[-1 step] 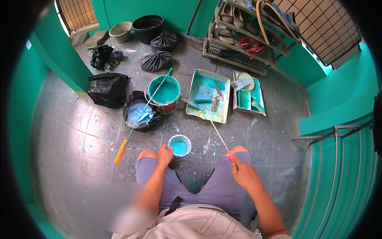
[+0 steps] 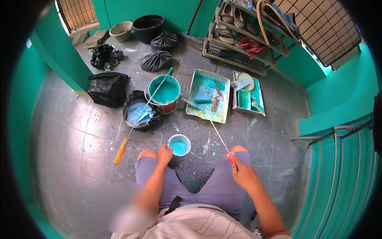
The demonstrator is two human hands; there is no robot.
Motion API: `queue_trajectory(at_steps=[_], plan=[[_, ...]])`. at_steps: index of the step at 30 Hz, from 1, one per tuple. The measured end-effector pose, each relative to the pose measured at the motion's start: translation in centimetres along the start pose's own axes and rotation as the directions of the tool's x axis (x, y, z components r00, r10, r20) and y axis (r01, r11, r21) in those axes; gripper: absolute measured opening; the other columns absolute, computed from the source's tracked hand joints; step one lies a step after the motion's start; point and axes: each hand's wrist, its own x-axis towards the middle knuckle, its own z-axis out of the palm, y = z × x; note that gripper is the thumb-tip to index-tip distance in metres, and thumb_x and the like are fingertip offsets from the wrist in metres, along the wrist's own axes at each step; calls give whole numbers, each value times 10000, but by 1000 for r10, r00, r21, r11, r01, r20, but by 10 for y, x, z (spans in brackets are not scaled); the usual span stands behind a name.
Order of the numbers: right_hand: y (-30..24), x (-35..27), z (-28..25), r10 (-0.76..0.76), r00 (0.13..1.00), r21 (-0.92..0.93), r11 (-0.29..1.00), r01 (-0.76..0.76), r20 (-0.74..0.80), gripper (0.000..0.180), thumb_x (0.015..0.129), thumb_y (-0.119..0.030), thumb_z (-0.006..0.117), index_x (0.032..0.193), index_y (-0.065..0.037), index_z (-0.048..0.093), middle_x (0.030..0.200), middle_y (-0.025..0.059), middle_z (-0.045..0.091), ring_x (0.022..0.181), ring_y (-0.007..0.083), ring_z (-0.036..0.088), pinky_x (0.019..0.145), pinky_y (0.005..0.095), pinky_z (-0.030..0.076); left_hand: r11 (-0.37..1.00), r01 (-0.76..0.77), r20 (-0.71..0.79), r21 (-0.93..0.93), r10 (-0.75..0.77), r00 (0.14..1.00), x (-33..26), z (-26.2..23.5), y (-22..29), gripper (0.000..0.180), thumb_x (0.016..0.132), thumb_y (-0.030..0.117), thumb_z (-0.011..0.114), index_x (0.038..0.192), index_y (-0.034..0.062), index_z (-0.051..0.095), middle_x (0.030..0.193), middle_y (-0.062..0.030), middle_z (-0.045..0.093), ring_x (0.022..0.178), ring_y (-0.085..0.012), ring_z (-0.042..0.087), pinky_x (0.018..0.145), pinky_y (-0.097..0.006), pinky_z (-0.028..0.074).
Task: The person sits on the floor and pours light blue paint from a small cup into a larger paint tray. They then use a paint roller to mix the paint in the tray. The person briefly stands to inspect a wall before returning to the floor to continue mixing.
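My left hand has its fingers closed on the rim of a small white tub with teal paint inside, between my knees. My right hand, above my right knee, grips the red handle of a small paint roller. Its thin rod runs forward to a paint-smeared tray, where a narrow teal roller sleeve lies. Beside the sleeve are a wooden-handled knife or scraper and a translucent flat strip. Another roller with an orange handle leans across a bucket of teal paint.
Right of the tray, a smaller paint tray holds a brush and a round lid. Black bags stand at the left. A shoe rack is at the back, a metal rack at the right.
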Motion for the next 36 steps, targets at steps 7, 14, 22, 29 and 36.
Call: queue_trajectory(at_steps=[7,14,22,29,36], plan=[[-35,35,-13,67,998,-16,998,-66,21,464,971,-258,444,1426,-166,448,992,266,664,928,430,643,846,505,497,995,21,74,-97,-14,997,11,13,-6,196,803,147,628,837,-13,520,726,-202,623,588,-293,664,563,-421,532],[16,36,26,-92,989,-56,995,86,-112,453,972,-266,417,1412,-172,467,923,242,685,834,418,664,783,514,512,994,25,116,-105,-13,993,15,19,-12,190,818,146,609,864,-18,523,730,-195,636,587,-291,675,552,-406,531],[-10,8,8,13,1000,-158,987,-12,9,442,966,-261,441,1400,-182,476,911,237,687,833,417,665,757,515,520,988,121,78,-101,-114,990,14,10,-19,207,827,133,603,941,-33,554,742,-221,670,594,-299,688,572,-398,541],[-22,73,4,110,989,-96,988,-120,-97,526,922,-280,544,1427,-164,457,1012,253,671,958,424,648,871,477,500,990,114,80,-84,-107,991,12,17,-4,220,829,107,585,973,-60,572,754,-231,675,625,-310,696,603,-422,550],[-14,18,-8,-21,988,96,995,36,-152,509,907,-282,586,1387,-132,509,1012,255,670,956,430,643,884,459,495,982,175,44,-72,-172,984,16,12,-22,245,839,138,575,986,-58,576,764,-244,676,632,-328,695,610,-424,552]])
